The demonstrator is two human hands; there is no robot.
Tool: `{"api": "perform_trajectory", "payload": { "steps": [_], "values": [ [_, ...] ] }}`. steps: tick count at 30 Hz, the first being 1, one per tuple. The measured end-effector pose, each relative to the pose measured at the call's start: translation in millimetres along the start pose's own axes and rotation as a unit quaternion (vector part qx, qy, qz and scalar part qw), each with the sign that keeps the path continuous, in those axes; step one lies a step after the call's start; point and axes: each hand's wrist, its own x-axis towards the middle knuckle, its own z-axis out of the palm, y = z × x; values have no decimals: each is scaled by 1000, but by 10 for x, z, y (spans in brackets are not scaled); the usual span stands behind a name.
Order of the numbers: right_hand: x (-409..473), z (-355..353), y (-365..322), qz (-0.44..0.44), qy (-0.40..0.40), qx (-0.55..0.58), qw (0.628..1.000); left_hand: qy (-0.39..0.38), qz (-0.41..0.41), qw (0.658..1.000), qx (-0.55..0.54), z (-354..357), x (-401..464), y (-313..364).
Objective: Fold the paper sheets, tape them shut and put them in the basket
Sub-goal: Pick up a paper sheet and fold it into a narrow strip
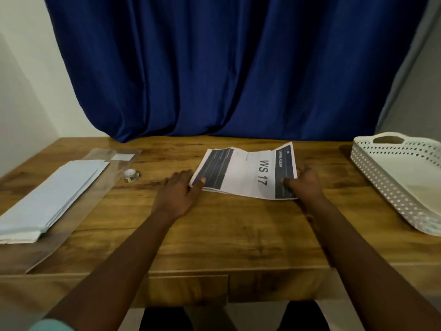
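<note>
A printed paper sheet [248, 173] marked "WS 17" lies in the middle of the wooden table, with more sheets under it and its right end curled up. My left hand [181, 189] grips its left edge, thumb on top. My right hand [303, 183] grips its right edge near the front corner. A white perforated basket [372, 173] stands at the right end of the table, apart from the sheet. A small roll of clear tape [130, 174] sits left of my left hand.
A stack of pale folded sheets [52, 194] lies at the left on a clear plastic sleeve [105, 177]. A blue curtain [226, 68] hangs behind the table. The table's front edge [191, 273] runs below my forearms.
</note>
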Motion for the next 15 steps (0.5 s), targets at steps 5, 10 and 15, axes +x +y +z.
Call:
{"api": "perform_trajectory", "payload": {
  "steps": [5, 10, 15],
  "values": [
    [-252, -171, 58, -19, -41, 30, 999, 19, 10, 999, -41, -67, -329, 109],
    [-492, -247, 147, -100, -73, 8, 992, 28, 21, 997, -64, -101, -593, 167],
    [-612, -235, 157, -135, -90, -6, 987, 29, 33, 998, -34, -127, -672, 228]
  ]
}}
